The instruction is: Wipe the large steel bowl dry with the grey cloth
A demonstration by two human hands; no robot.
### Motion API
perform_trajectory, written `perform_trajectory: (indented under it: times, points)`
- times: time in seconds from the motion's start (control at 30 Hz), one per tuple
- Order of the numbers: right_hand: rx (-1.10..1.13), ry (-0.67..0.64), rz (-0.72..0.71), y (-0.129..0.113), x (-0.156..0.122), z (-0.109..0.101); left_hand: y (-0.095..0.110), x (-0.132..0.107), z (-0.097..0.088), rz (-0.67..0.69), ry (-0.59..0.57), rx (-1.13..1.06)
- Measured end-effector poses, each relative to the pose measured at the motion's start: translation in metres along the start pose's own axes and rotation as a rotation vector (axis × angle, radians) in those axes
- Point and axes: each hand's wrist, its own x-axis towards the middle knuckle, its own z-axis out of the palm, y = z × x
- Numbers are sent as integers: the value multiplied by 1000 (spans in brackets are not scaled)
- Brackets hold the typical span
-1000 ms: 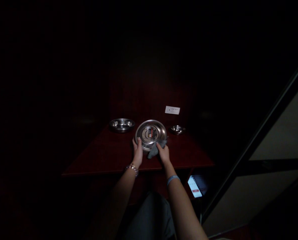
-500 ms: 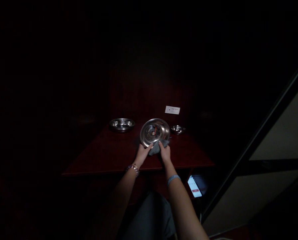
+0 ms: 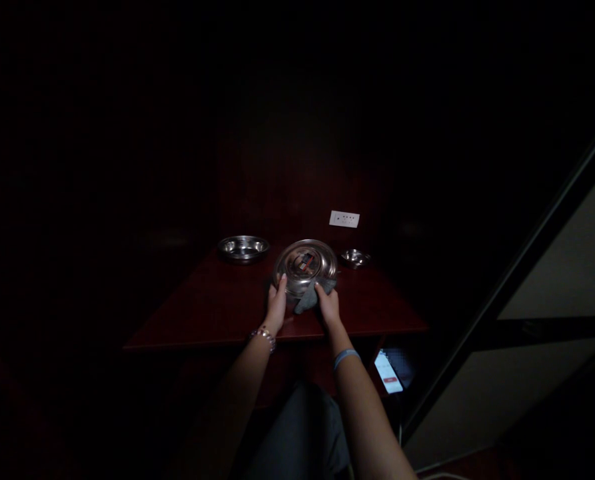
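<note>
A shiny steel bowl [image 3: 304,264] is tilted up toward me over the dark red table [image 3: 217,313], its inside showing a small reflection. My left hand [image 3: 276,307] grips the bowl's near left rim. My right hand [image 3: 327,307] is closed on a grey cloth [image 3: 308,298], pressing it against the bowl's lower right rim. A beaded bracelet is on my left wrist, a blue band on my right.
A second steel bowl [image 3: 243,247] stands at the table's back left and a small steel dish [image 3: 354,257] at the back right. A white socket plate [image 3: 344,219] is on the wall behind. A lit phone [image 3: 388,373] lies below the table's right edge. The room is very dark.
The bowl has turned and tipped in my hands. My left hand shifted from under the rim back to the left side; the cloth stayed at the lower right rim.
</note>
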Motion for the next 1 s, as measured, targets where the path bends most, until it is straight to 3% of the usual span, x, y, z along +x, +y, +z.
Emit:
perform_trajectory:
  times: [0.23, 0.47, 0.73, 0.87, 1.0]
  points:
    - [9, 11, -16, -2, -2, -1, -3, -5, 3, 14, -126, 95]
    - [49, -29, -13, 2, 1, -1, -10, -3, 4, 66, -166, 119]
    - [45, -15, 4, 2, 1, -2, -18, 0, 2, 19, -208, 137]
    - [23, 10, 17, 1, 0, -2, -20, 1, 2, 6, -196, 135]
    - [50, 11, 8, 0, 0, -1, -19, 2, 2, 85, -139, 150]
